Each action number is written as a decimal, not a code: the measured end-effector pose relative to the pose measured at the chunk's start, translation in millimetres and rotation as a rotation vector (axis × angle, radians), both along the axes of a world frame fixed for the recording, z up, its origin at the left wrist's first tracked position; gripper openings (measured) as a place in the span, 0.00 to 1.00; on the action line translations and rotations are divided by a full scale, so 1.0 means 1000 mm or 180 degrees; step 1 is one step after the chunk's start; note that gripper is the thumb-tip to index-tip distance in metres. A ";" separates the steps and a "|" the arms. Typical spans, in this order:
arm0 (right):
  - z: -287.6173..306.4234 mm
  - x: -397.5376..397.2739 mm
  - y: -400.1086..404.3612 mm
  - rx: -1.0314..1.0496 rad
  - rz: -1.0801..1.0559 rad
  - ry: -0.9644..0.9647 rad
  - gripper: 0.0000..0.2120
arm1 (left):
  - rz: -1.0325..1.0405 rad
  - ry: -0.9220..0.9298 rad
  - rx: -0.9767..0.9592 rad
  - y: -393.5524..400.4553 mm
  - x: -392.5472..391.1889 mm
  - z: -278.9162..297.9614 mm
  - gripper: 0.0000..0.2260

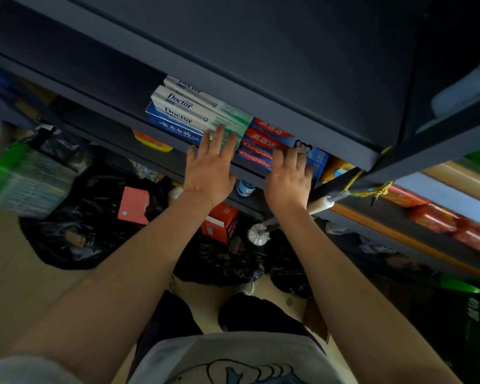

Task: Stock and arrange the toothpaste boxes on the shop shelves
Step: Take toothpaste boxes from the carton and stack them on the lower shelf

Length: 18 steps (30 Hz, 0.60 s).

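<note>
Squaring step: left hand flat-fingered on white-green Doctor cardboard boxes, right hand flat on red Colgate cardboard boxes at 3 o'clock, nothing gripped. Next prob push flush.

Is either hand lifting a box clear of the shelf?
No, the left hand and right hand lie flat against the boxes stacked there.

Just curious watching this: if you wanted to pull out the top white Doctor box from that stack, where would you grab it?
Probably by the green end of the top Doctor box, coming from the aisle side. The shelf above covers its far edge, and the left hand already touches that stack.
</note>
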State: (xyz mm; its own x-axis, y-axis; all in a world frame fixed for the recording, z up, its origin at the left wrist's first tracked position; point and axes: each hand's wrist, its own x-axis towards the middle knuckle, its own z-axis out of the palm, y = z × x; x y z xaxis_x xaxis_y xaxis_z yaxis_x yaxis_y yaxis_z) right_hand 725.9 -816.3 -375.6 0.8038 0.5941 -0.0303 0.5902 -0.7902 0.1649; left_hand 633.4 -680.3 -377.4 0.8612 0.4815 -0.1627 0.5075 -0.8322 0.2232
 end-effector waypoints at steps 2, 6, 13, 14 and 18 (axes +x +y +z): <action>0.002 -0.005 -0.001 0.0243 -0.0063 0.0081 0.27 | -0.0080 0.0119 0.0057 0.002 -0.001 0.004 0.37; 0.015 -0.038 -0.012 0.1071 -0.0124 0.0288 0.21 | -0.0414 0.0183 0.0247 0.009 -0.007 0.025 0.36; 0.038 -0.107 -0.059 0.1805 -0.0819 0.1382 0.11 | -0.1259 0.0096 -0.0159 -0.012 -0.035 0.063 0.11; 0.041 -0.112 -0.071 0.1830 -0.0869 0.1404 0.11 | -0.1318 0.0101 -0.0242 -0.024 -0.038 0.068 0.11; 0.062 -0.117 -0.149 0.2055 -0.1042 0.1270 0.10 | -0.1455 0.0001 -0.0638 -0.103 -0.045 0.091 0.11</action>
